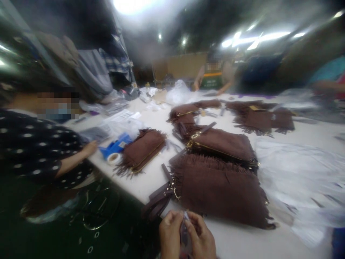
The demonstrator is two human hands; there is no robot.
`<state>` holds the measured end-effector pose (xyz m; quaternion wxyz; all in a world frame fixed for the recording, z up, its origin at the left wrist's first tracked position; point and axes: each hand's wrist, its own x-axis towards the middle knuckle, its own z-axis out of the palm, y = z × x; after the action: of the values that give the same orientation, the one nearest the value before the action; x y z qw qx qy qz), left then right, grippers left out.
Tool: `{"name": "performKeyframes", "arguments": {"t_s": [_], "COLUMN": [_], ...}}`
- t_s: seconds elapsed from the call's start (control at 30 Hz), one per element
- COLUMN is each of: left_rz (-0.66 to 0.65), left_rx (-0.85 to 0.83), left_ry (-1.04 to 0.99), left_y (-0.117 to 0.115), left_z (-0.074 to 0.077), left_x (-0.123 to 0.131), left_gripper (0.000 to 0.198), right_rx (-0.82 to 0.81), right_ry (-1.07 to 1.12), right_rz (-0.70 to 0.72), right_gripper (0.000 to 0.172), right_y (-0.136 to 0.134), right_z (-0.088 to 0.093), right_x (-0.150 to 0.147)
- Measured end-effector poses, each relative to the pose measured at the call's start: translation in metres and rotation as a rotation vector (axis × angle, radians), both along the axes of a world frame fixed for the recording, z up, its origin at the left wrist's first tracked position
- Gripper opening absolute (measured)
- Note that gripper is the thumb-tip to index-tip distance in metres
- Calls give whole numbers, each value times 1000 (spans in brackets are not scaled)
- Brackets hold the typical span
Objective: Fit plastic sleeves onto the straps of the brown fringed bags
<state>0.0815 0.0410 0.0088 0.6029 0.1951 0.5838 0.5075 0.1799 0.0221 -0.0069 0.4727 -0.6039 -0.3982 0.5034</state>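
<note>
My left hand (170,233) and my right hand (201,237) meet at the bottom edge of the head view, fingers pinched together on a small dark item (184,233) that I cannot make out. Just beyond them a brown fringed bag (218,187) lies flat on the white table (151,180), its strap and gold clasp (172,189) pointing toward my hands. A second brown bag (221,144) rests behind it.
A person in a dotted dark top (40,151) sits at the left beside another brown bag (142,151), a blue tape dispenser (115,147) and a tape roll. More brown bags (258,117) lie farther back. Clear plastic sheets (299,172) cover the right. Other people sit at the far end.
</note>
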Motion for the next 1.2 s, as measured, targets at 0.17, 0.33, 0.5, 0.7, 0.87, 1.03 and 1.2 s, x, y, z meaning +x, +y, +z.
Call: {"name": "performKeyframes", "arguments": {"t_s": [0.17,0.33,0.5,0.7,0.87,1.03,1.2], "left_rz": [5,-159,-138,-277,-394,-397,-402], "left_rx": [-223,-378,-262,-260,-320,-383,-392], "left_ry": [-247,-393,-266,-378,-616,-716,-556], "left_y": [-2,2,5,7,12,12,10], "left_z": [12,22,13,20,27,20,7], "left_x": [3,-2,0,-2,-6,-9,-12], "left_gripper": [26,20,16,17,19,19,23], "right_rx": [0,-17,-45,-102,-142,-178,-206], "right_ry": [83,159,326,388,474,543,564], "right_rz": [22,-38,-71,-39,-27,-49,-46], "right_gripper": [40,41,43,48,51,56,59], "right_y": [1,0,-1,1,0,0,0], "right_z": [0,4,9,13,8,-2,-3], "right_x": [2,0,-1,1,-2,2,4]}}
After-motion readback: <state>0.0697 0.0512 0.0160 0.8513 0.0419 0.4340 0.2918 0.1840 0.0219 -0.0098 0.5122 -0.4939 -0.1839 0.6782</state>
